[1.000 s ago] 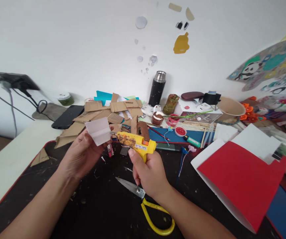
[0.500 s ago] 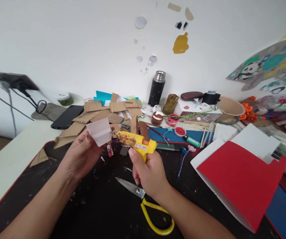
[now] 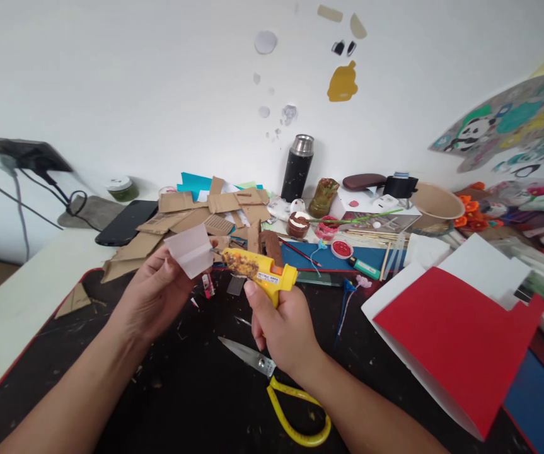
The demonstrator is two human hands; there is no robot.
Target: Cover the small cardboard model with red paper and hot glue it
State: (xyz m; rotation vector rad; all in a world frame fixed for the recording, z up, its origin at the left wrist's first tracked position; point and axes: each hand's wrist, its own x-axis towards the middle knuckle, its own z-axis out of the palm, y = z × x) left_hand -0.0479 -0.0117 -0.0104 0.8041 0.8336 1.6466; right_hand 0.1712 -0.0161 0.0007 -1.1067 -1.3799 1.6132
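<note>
Between the thumb and fingers of my left hand (image 3: 161,290) is a small folded piece of white paper (image 3: 190,250), its crease running across the middle. My right hand (image 3: 285,325) grips a yellow hot glue gun (image 3: 265,272), which points left. The gun's nozzle, crusted with brown residue behind it, is at the paper's right edge; whether it touches cannot be made out. Below my right hand, scissors (image 3: 272,378) with yellow handles lie on the dark mat (image 3: 167,391), partly covered by my wrist.
Cardboard scraps (image 3: 181,217) are heaped behind my left hand. A black thermos (image 3: 297,167) stands near the wall, with a small red paint pot (image 3: 342,250) to its front right. On the right lies a large red sheet (image 3: 456,340) over white card.
Both hands, the paper and the glue gun hold nearly the same position. The whole view has shifted very slightly.
</note>
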